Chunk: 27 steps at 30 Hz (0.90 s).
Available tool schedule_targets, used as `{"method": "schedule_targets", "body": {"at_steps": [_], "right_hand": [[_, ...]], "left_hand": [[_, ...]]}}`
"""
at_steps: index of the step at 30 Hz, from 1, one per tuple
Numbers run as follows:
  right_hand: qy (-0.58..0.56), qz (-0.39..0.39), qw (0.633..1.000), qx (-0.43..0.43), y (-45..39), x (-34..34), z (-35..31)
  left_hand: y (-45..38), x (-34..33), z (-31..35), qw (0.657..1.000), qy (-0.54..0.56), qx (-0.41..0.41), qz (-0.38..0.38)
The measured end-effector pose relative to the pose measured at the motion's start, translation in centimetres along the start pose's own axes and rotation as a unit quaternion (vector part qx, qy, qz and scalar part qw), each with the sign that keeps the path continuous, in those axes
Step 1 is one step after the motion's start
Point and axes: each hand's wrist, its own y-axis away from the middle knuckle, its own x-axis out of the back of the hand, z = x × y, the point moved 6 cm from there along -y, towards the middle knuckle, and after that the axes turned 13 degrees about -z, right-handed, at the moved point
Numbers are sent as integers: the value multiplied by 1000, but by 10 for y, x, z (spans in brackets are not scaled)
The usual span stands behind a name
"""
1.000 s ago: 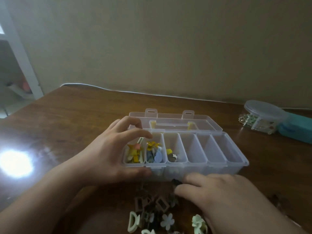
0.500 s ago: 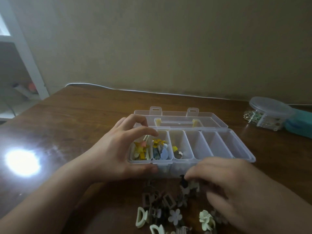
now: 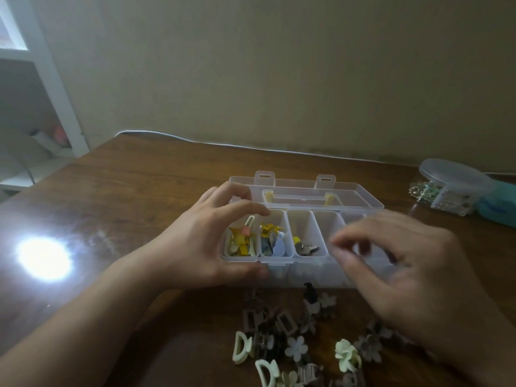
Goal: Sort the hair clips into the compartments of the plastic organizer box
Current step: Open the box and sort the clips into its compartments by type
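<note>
The clear plastic organizer box [image 3: 279, 257] stands open on the wooden table, its lid [image 3: 363, 197] folded back. My left hand [image 3: 201, 241] grips its left end, thumb on the front wall, fingers over the back rim. The first compartment holds yellow and pink clips [image 3: 240, 243], the second yellow and blue clips [image 3: 273, 241], and the third a few small clips [image 3: 305, 248]. My right hand [image 3: 405, 269] hovers blurred over the right compartments with fingertips drawn together. Whether it holds a clip cannot be made out. A pile of loose hair clips [image 3: 282, 328] lies in front of the box.
A round lidded clear container [image 3: 452, 188] and a teal object [image 3: 499, 205] sit at the far right. A white cable [image 3: 195, 141] runs along the wall. A bright glare spot [image 3: 44, 258] lies on the table at left, beyond it a white shelf [image 3: 55, 88].
My right hand has lifted from the clip pile and moved up over the box's right compartments. My left hand keeps its hold on the box.
</note>
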Motion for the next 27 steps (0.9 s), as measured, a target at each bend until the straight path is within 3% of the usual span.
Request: {"method": "schedule_targets", "body": {"at_steps": [4, 8, 14, 17, 19, 23, 25, 27], "right_hand": [[109, -178, 978, -21, 9, -21, -6], [157, -229, 959, -48, 7, -36, -5], [115, -164, 980, -11, 6, -21, -3], [49, -16, 999, 7, -3, -3, 1], [13, 28, 999, -17, -15, -4, 8], [49, 15, 998, -42, -24, -15, 16], [68, 16, 998, -5, -17, -9, 10], [42, -33, 997, 55, -4, -8, -1]], "left_hand": [[0, -1, -1, 1000, 6, 2, -9], [-1, 0, -1, 1000, 2, 0, -6], [0, -1, -1, 1000, 13, -3, -13], [-1, -2, -1, 1000, 25, -9, -14], [-2, -2, -2, 999, 30, -12, -14], [-1, -2, -2, 1000, 24, -9, -17], [-1, -2, -3, 1000, 20, -6, -16], [-2, -2, -2, 1000, 18, -6, -14]]}}
